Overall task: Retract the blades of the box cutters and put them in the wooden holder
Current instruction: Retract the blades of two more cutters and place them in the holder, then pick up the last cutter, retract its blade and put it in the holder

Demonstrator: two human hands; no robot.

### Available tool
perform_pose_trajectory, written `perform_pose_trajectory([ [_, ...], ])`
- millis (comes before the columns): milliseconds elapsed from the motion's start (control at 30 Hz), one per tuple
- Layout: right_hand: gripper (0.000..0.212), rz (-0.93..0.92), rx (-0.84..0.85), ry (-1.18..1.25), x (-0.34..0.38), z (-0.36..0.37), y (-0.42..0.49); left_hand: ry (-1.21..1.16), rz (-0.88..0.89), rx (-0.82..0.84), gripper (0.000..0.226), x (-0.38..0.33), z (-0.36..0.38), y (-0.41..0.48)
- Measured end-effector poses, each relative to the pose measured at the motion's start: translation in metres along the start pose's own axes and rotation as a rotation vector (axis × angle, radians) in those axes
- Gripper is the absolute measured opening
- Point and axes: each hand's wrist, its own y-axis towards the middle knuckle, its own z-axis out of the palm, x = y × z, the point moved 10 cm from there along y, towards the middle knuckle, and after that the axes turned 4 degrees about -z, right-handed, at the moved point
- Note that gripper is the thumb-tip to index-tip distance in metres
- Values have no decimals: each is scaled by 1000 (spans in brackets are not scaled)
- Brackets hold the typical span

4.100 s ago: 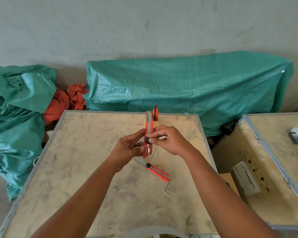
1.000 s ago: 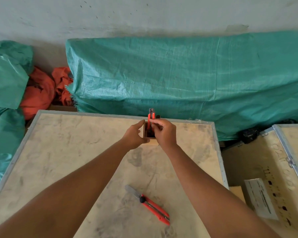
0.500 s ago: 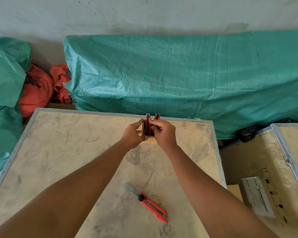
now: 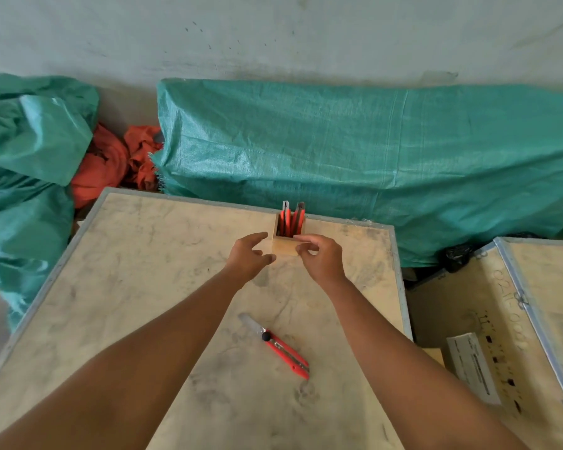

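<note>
A small wooden holder (image 4: 284,247) stands near the far edge of the wooden crate top (image 4: 163,287). Two red box cutters (image 4: 291,222) stand upright inside it. My left hand (image 4: 249,256) hovers just left of the holder with fingers spread, holding nothing. My right hand (image 4: 319,254) is just right of the holder, fingers loosely curled and apart, also holding nothing. A third red box cutter (image 4: 281,349) lies flat on the crate top nearer to me, its blade extended toward the upper left.
A green tarp-covered bundle (image 4: 371,164) runs behind the crate along the wall. More green tarp (image 4: 23,177) and orange cloth (image 4: 111,160) lie at left. A second crate (image 4: 514,319) with a white label stands at right.
My right hand has let go of the cutter, which now stands in the holder beside the first one. Both hands have drawn slightly back from the holder. The view has tilted.
</note>
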Motion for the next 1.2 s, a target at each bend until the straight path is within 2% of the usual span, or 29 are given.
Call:
perform_pose_trajectory([
  [167,25,141,281,34,-28,22,-44,-122,-136,-68,68,75,12,-64],
  [300,26,113,541,-84,-39,55,-79,-183,-249,-159,65,141,40,-115],
  [367,27,87,668,-134,-41,73,-93,-102,-307,-212,65,166,57,-135],
  [467,30,42,813,-196,-41,100,-108,150,-322,-304,66,182,78,-150],
  [600,35,7,941,-253,-45,127,-123,226,-329,-392,58,176,101,-159],
  [700,36,-3,1002,-263,-49,137,-129,257,-314,-414,64,174,114,-155],
  [867,32,-48,1032,-274,-51,145,-125,212,-303,-461,48,173,119,-151],
  [967,29,-17,997,-242,-55,144,-121,215,-301,-462,46,173,120,-149],
  [1100,26,81,974,-144,-63,136,-120,118,-318,-426,55,181,125,-149],
  [1200,24,143,911,-65,-69,124,-115,78,-220,-367,64,171,126,-145],
])
